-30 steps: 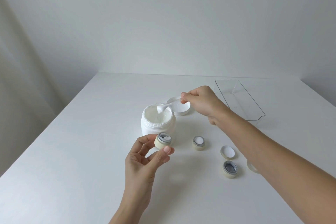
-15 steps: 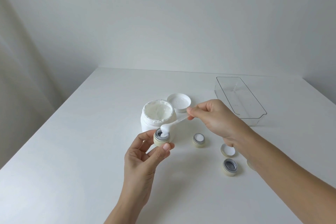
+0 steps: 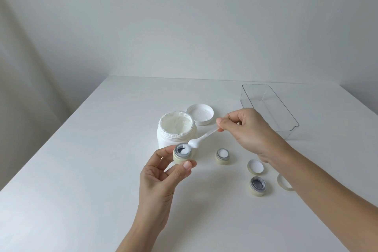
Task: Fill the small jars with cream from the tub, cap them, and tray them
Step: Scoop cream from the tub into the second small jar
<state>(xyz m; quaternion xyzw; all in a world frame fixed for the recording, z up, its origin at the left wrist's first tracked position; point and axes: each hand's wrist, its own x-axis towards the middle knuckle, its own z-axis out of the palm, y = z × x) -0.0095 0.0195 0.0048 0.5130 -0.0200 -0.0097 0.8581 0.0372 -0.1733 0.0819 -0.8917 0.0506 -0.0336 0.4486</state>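
My left hand [image 3: 163, 172] holds a small cream-coloured jar [image 3: 182, 155] above the table, in front of the open white tub [image 3: 177, 131] of cream. My right hand [image 3: 248, 131] pinches a small white spatula [image 3: 201, 139]; its cream-laden tip rests on the held jar's rim, and some cream lies inside. A filled small jar [image 3: 223, 156] stands to the right. An empty small jar [image 3: 257, 186] stands nearer me on the right. Two small caps lie beside it, one [image 3: 255, 166] upturned, the other [image 3: 283, 183] partly hidden by my right forearm.
The tub's white lid [image 3: 201, 114] lies upturned behind the tub. A clear plastic tray [image 3: 270, 108] stands at the back right of the white table [image 3: 81, 170], with nothing in it. A wall stands behind the table.
My right hand carried the spatula from the tub down to the held jar, and cream now lies inside it. My left hand stayed almost still.
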